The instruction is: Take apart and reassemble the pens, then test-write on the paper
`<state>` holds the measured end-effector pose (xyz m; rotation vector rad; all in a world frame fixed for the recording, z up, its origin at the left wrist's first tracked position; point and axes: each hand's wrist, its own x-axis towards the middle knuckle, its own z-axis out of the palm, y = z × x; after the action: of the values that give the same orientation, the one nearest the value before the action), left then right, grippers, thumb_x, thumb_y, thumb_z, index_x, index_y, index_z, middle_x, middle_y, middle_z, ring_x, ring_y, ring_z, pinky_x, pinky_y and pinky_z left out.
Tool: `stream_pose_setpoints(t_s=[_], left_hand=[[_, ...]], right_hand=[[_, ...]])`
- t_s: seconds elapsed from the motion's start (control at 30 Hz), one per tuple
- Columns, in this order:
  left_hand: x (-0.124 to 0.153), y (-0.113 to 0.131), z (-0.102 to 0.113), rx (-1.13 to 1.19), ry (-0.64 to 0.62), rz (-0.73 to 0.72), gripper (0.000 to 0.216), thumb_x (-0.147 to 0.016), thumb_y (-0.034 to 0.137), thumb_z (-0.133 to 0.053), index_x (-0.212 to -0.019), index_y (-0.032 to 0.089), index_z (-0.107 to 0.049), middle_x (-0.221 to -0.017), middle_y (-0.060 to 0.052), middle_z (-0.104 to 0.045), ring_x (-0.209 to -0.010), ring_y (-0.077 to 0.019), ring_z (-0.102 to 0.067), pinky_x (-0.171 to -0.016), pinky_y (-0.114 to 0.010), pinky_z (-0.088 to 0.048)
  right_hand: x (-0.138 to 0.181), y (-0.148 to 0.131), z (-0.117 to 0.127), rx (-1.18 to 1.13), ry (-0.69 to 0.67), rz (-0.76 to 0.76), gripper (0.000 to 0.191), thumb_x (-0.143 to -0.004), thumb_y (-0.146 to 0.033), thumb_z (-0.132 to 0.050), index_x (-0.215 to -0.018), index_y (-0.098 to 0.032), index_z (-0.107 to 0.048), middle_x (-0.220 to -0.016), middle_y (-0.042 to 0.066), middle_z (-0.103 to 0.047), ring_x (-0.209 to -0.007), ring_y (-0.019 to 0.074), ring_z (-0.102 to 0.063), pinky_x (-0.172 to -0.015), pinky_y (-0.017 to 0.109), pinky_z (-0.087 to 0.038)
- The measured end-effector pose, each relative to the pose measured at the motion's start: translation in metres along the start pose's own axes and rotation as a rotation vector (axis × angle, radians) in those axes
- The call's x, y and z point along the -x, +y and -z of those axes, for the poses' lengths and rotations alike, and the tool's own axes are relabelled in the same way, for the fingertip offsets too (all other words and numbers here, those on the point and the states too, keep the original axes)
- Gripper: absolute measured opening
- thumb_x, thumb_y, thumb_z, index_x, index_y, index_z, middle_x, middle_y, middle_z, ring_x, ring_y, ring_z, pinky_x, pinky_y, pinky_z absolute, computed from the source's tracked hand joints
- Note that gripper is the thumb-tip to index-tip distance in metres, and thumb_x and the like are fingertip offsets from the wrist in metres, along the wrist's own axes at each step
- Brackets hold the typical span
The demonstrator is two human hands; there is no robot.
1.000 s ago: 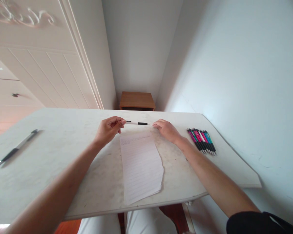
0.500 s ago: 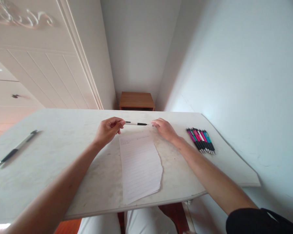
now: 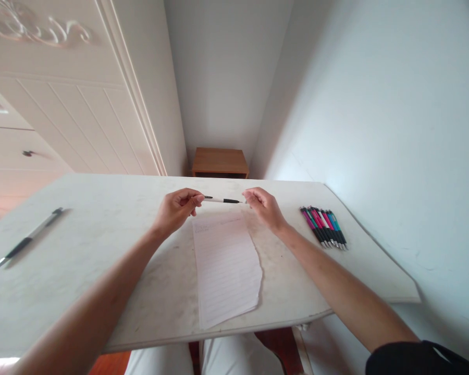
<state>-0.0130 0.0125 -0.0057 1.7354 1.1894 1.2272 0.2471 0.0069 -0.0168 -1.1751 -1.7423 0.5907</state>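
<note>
My left hand (image 3: 181, 207) pinches the rear end of a white pen (image 3: 219, 200) with a black grip, holding it level above the far part of the table. The pen's front end points right and narrows to a thin bare refill, with no silver cone around it. Close to that end, my right hand (image 3: 262, 204) is closed in a pinch on a small greyish piece that looks like the pen tip (image 3: 246, 202); the fingers hide most of it. Below both hands lies a torn sheet of lined paper (image 3: 229, 271) with faint writing along its top.
Several colourful pens (image 3: 323, 227) lie side by side on the right of the white table (image 3: 148, 307). A white and black pen (image 3: 29, 238) rests at the far left. A wooden stand (image 3: 220, 160) is beyond the table, a wall (image 3: 394, 130) to the right.
The view has shifted slightly. My right hand is turned a little more upright near the pen's front end, and the left hand keeps its hold on the pen.
</note>
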Motion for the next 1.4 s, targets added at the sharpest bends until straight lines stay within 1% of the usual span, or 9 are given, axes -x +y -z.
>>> stream_pose_setpoints(t_s=[0.1,0.2,0.37,0.5,0.9,1.17,1.23,1.3,1.4], left_hand=[[0.001,0.001,0.0,0.01,-0.008,-0.008,0.028,-0.079,0.043,-0.067,-0.081,0.015,-0.07,-0.065,-0.001,-0.065,-0.048,-0.0097,-0.055,-0.048,-0.021,-0.045],[0.002,0.001,-0.001,0.023,-0.025,-0.006,0.028,-0.079,0.042,-0.068,-0.084,0.015,-0.071,-0.065,-0.001,-0.065,-0.048,-0.0097,-0.055,-0.048,-0.021,-0.045],[0.003,0.003,-0.004,0.033,-0.048,-0.019,0.028,-0.079,0.042,-0.068,-0.086,0.015,-0.072,-0.064,-0.001,-0.065,-0.047,-0.0097,-0.055,-0.047,-0.022,-0.045],[0.004,0.005,-0.005,0.03,-0.035,-0.014,0.026,-0.079,0.04,-0.068,-0.086,0.015,-0.072,-0.064,-0.001,-0.065,-0.047,-0.009,-0.054,-0.047,-0.021,-0.045],[0.008,0.007,-0.006,-0.033,-0.067,0.017,0.03,-0.083,0.046,-0.062,-0.079,0.017,-0.065,-0.054,0.001,-0.059,-0.048,-0.0124,-0.054,-0.05,-0.023,-0.044],[0.011,0.002,-0.011,-0.211,-0.02,0.086,0.063,-0.093,0.062,-0.037,-0.05,0.017,-0.052,-0.041,-0.002,-0.053,-0.041,-0.0118,-0.05,-0.047,-0.022,-0.038],[0.011,0.0,-0.01,-0.136,-0.035,0.083,0.064,-0.093,0.064,-0.035,-0.054,0.017,-0.055,-0.045,-0.003,-0.056,-0.043,-0.0124,-0.052,-0.047,-0.023,-0.04],[0.01,0.0,-0.009,-0.012,-0.04,0.059,0.06,-0.092,0.065,-0.037,-0.069,0.014,-0.06,-0.056,-0.004,-0.061,-0.047,-0.0128,-0.055,-0.048,-0.024,-0.042],[0.008,0.002,-0.006,0.107,-0.026,0.005,0.048,-0.084,0.059,-0.059,-0.102,0.014,-0.061,-0.08,-0.005,-0.067,-0.053,-0.0121,-0.059,-0.048,-0.023,-0.045]], right_hand=[[0.005,-0.01,-0.006,-0.135,-0.097,-0.044,0.044,-0.089,-0.058,-0.054,-0.093,-0.017,-0.067,-0.089,0.006,-0.066,-0.078,0.0158,-0.059,-0.069,0.027,-0.045],[0.007,-0.015,-0.009,-0.215,-0.166,-0.114,0.044,-0.085,-0.06,-0.058,-0.085,-0.017,-0.067,-0.077,0.003,-0.063,-0.071,0.0144,-0.056,-0.066,0.026,-0.044],[0.007,-0.018,-0.011,-0.294,-0.205,-0.188,0.045,-0.081,-0.061,-0.062,-0.072,-0.016,-0.064,-0.069,0.002,-0.062,-0.063,0.0125,-0.055,-0.064,0.026,-0.044],[0.007,-0.015,-0.014,-0.336,-0.239,-0.238,0.05,-0.082,-0.063,-0.059,-0.072,-0.015,-0.066,-0.069,0.003,-0.063,-0.06,0.0114,-0.054,-0.06,0.026,-0.043],[0.01,-0.016,-0.015,-0.272,-0.17,-0.239,0.052,-0.078,-0.066,-0.061,-0.073,-0.015,-0.07,-0.064,0.003,-0.063,-0.057,0.0125,-0.054,-0.056,0.026,-0.046],[0.01,-0.016,-0.017,-0.26,-0.157,-0.197,0.049,-0.078,-0.063,-0.062,-0.075,-0.015,-0.071,-0.064,0.004,-0.065,-0.056,0.0128,-0.056,-0.056,0.026,-0.047],[0.01,-0.016,-0.016,-0.257,-0.154,-0.196,0.049,-0.078,-0.063,-0.062,-0.074,-0.015,-0.071,-0.064,0.004,-0.065,-0.056,0.0129,-0.056,-0.056,0.026,-0.047],[0.01,-0.016,-0.016,-0.248,-0.143,-0.194,0.048,-0.079,-0.062,-0.062,-0.073,-0.015,-0.071,-0.064,0.004,-0.065,-0.056,0.013,-0.056,-0.056,0.026,-0.047],[0.009,-0.014,-0.015,-0.228,-0.13,-0.198,0.048,-0.08,-0.062,-0.061,-0.073,-0.015,-0.07,-0.063,0.003,-0.064,-0.056,0.0127,-0.055,-0.056,0.026,-0.046]])
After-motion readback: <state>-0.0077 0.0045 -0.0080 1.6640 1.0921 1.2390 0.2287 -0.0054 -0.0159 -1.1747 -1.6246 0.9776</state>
